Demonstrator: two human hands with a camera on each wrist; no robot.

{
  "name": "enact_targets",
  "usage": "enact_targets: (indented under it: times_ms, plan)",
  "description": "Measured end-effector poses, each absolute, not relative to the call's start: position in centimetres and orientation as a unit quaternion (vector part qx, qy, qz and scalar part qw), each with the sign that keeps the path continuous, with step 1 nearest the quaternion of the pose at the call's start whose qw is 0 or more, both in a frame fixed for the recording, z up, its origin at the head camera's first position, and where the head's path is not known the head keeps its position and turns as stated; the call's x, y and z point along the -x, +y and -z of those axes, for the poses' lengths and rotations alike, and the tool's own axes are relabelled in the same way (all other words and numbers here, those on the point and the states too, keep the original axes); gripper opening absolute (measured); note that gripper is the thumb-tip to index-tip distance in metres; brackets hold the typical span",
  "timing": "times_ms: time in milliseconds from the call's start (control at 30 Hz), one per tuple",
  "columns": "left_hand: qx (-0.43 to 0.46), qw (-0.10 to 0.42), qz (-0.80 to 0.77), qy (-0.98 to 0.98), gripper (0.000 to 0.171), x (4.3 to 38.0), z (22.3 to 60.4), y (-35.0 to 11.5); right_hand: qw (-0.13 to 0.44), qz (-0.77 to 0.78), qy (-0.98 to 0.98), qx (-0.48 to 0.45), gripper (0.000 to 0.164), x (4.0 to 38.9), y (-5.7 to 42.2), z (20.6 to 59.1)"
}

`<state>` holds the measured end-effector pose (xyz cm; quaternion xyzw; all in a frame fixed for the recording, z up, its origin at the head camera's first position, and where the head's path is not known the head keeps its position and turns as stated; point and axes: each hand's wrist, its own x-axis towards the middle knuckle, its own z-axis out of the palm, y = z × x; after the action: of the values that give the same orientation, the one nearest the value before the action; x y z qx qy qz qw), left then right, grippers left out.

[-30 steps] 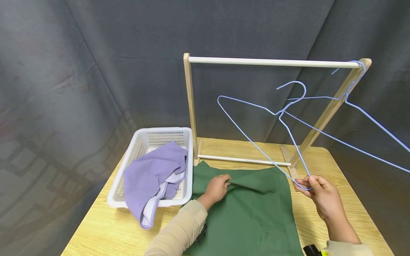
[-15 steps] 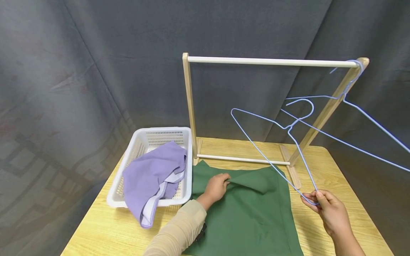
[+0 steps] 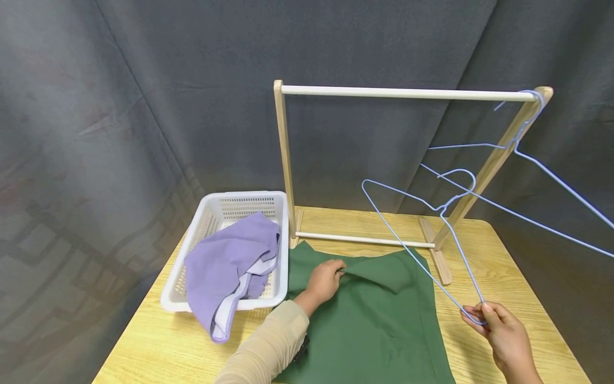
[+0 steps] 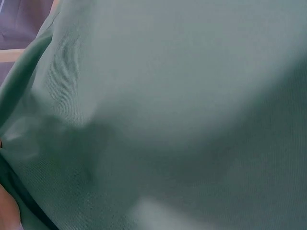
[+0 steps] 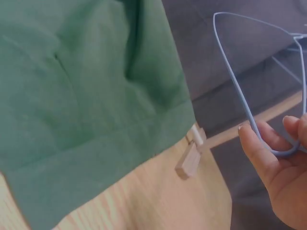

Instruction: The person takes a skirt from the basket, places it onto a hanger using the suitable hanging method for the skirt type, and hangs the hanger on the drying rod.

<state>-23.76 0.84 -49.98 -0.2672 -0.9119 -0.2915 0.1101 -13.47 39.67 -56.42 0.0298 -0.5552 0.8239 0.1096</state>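
A green cloth, perhaps a garment, lies spread on the table below the rack. My left hand pinches its upper part and lifts a fold there. That fold fills most of the left wrist view, where only a bit of the hand shows at the edge. My right hand grips one lower corner of a light-blue wire hanger, holding it tilted above the cloth's right side. The hanger's hook points up toward the rack. In the right wrist view, thumb and fingers curl round the hanger's wire.
A wooden rack with a white top bar stands behind the cloth. Another blue hanger hangs at its right end. At left, a white basket holds purple cloth that drapes over its front rim. Everything stands on a wooden table.
My right hand has moved down and to the right, bringing the hanger lower, away from the top bar. My left hand stays on the green cloth.
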Motion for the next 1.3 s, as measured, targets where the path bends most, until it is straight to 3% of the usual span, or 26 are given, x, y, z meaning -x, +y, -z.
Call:
enact_targets:
  times_ms: [233, 500, 1300]
  plan:
    - [0.272, 0.123, 0.298, -0.907, 0.007, 23.7, 49.8, 0.8, 0.118, -0.77, -0.623, 0.072, 0.023, 12.5, 40.2, 57.0]
    - [0.275, 0.126, 0.305, -0.903, 0.008, 23.7, 49.6, 0.8, 0.135, -0.796, -0.588, 0.054, 0.019, 11.9, 40.1, 57.0]
    - [0.281, 0.138, 0.325, -0.892, 0.009, 23.7, 48.9, 0.8, 0.163, -0.744, -0.638, 0.117, 0.018, 9.6, 41.5, 57.2]
